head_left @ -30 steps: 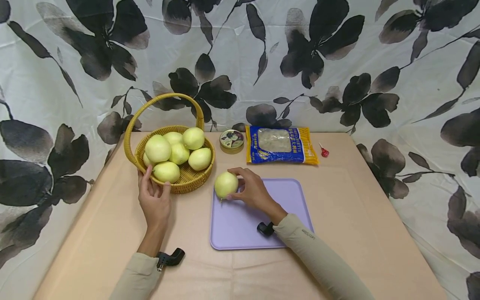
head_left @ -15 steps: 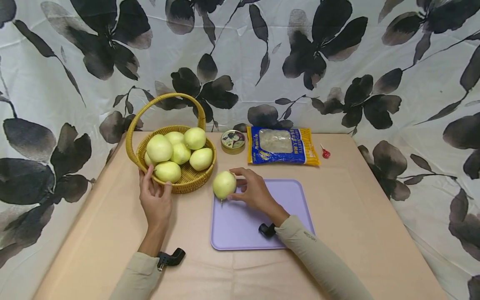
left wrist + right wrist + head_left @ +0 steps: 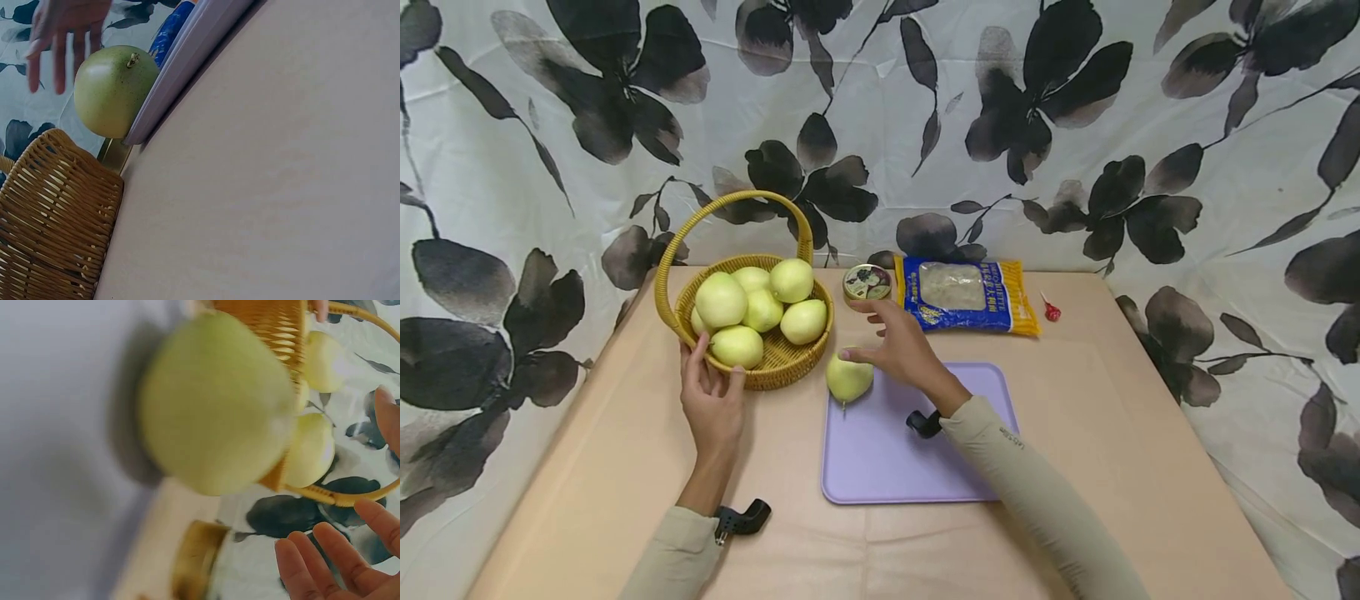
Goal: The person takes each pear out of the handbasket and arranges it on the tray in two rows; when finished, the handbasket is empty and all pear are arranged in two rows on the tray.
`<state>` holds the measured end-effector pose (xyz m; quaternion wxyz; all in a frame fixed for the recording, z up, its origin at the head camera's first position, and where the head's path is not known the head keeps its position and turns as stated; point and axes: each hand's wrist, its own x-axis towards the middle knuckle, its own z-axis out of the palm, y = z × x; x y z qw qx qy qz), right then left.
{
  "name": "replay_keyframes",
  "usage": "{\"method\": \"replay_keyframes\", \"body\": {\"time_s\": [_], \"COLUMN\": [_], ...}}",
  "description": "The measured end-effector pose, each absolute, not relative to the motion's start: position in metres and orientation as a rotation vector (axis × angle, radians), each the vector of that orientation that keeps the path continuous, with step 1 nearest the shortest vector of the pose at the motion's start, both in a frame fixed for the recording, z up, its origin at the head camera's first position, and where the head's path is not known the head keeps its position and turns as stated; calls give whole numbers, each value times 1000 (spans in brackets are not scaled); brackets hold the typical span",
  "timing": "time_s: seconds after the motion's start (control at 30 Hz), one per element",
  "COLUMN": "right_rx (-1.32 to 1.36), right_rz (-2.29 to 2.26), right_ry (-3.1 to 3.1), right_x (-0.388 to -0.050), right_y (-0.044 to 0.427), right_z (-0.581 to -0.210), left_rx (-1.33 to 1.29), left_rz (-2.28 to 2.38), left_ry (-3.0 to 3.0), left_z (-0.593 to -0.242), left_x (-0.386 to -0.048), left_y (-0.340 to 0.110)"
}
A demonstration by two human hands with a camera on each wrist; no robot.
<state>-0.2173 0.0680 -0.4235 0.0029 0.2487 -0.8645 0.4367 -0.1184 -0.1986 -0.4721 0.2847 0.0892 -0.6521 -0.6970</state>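
A green-yellow pear (image 3: 849,378) rests on the back left corner of the lilac tray (image 3: 917,492). My right hand (image 3: 901,348) is above and beside it, fingers spread, holding nothing; the right wrist view shows the fingers (image 3: 325,562) apart from the pear (image 3: 215,403). On the left, my left hand (image 3: 712,417) grips the near rim of the wicker basket (image 3: 782,377), thumb at the rim and fingers at its left side. Several pears (image 3: 721,300) lie in the basket. The left wrist view shows the single pear (image 3: 115,90) on the tray's corner.
Behind the tray lies a blue and yellow packet (image 3: 966,295). A round tin (image 3: 867,282) stands between it and the basket, partly behind my right hand. A red lollipop (image 3: 1052,312) lies at the right back. Floral cloth (image 3: 880,125) hangs behind the table.
My right hand has let go of the pear and lifted away toward the back. The pear stays at the tray's corner. My left hand keeps its place at the basket.
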Motion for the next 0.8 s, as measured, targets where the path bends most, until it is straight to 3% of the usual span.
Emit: {"method": "replay_keyframes", "body": {"time_s": [0.33, 0.8], "right_rx": [890, 1208], "right_rz": [1206, 977], "right_ry": [-2780, -2799], "right_x": [-262, -317], "right_y": [20, -19], "right_z": [-383, -386], "left_rx": [250, 267], "left_rz": [-1862, -1786], "left_ry": [-1737, -1798], "left_z": [-473, -495], "left_x": [-118, -128], "left_y": [-199, -207]}}
